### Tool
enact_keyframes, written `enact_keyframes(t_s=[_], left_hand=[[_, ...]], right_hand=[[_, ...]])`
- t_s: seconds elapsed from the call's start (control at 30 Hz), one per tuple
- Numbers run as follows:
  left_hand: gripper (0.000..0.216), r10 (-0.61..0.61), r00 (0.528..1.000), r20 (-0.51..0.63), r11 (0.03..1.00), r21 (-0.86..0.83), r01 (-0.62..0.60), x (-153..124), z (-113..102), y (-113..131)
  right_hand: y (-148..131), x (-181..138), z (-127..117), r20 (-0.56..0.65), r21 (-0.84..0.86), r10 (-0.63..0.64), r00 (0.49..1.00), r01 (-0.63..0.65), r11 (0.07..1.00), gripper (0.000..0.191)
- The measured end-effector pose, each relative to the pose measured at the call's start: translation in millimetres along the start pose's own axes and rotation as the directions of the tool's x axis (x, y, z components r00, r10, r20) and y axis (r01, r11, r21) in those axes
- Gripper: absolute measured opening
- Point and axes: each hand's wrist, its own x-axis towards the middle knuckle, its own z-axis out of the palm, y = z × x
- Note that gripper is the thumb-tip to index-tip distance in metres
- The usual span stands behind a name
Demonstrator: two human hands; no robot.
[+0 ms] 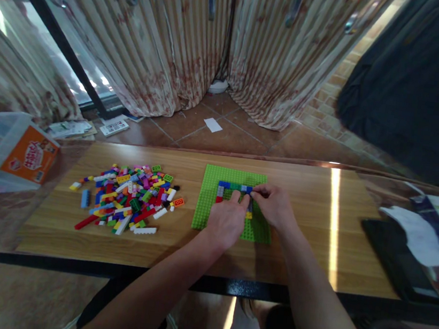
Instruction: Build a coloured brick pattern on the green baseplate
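"While both hands are working over the same patch, how much is actually getting built?"

"Partway, I'd say. The green baseplate (210, 177) is lying under both hands, and a brick outline is taking shape on it. Just past the left hand's fingertips, a far row is running across: blue brick (224, 184), green, light blue, then a dark blue brick (249, 189) by the right hand (274, 207)."

"And the sides?"

"Gray brick (220, 191) and red brick (218, 199) are showing beyond the left hand (226, 222), toward its outer side. A yellow brick (249, 215) is sitting between the hands. The near side is hiding under the left hand, so no clue whether the outline is closing up."

"What are the hands doing?"

"Left is resting palm down, a couple of fingers reaching out over the outline; can't tell if it's gripping anything. Right is making a narrow thumb-and-finger pinch at the dark blue brick, holding or pressing, can't tell which."

"Lots left over?"

"Yep, a big loose brick pile (130, 196) is lying well left of the left hand, and the plate's outer studs are mostly going unused."
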Motion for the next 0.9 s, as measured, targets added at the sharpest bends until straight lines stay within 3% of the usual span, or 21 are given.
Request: enact_keyframes(t_s=[0.17, 0.27, 0.4, 0.53, 0.67, 0.77, 0.9], left_hand=[[0.049, -0.037, 0.997, -0.066, 0.994, -0.103, 0.03, -5, 1, -4], [0.046, -0.104, 0.981, -0.165, 0.969, -0.24, 0.063, -6, -7, -13], [0.037, -0.255, 0.929, -0.269, 0.876, -0.472, 0.104, -1, -18, -32], [0.033, -0.398, 0.893, -0.211, 0.678, -0.723, 0.131, 6, -11, -53], [0.03, -0.501, 0.856, -0.125, 0.441, -0.888, 0.128, 1, 5, -69], [0.027, -0.527, 0.845, -0.094, 0.392, -0.909, 0.144, -7, 12, -78], [0.03, -0.49, 0.868, -0.082, 0.397, -0.907, 0.138, -13, 15, -81]], right_hand=[[13, 1, -2, -0.03, 0.051, -0.054, 0.998, 0.055, 0.997, 0.019], [18, 3, -3, -0.092, 0.083, -0.051, 0.994, 0.058, 0.995, 0.025], [11, -1, -5, -0.08, -0.05, -0.173, 0.982, 0.17, 0.984, 0.031], [2, -6, -6, -0.013, -0.165, -0.227, 0.974, 0.221, 0.961, 0.036], [1, -5, -7, -0.075, -0.14, -0.205, 0.976, 0.193, 0.971, 0.035], [3, -4, -6, -0.102, -0.122, -0.2, 0.975, 0.187, 0.975, 0.033], [2, -8, -2, -0.053, -0.133, -0.218, 0.974, 0.21, 0.969, 0.035]])
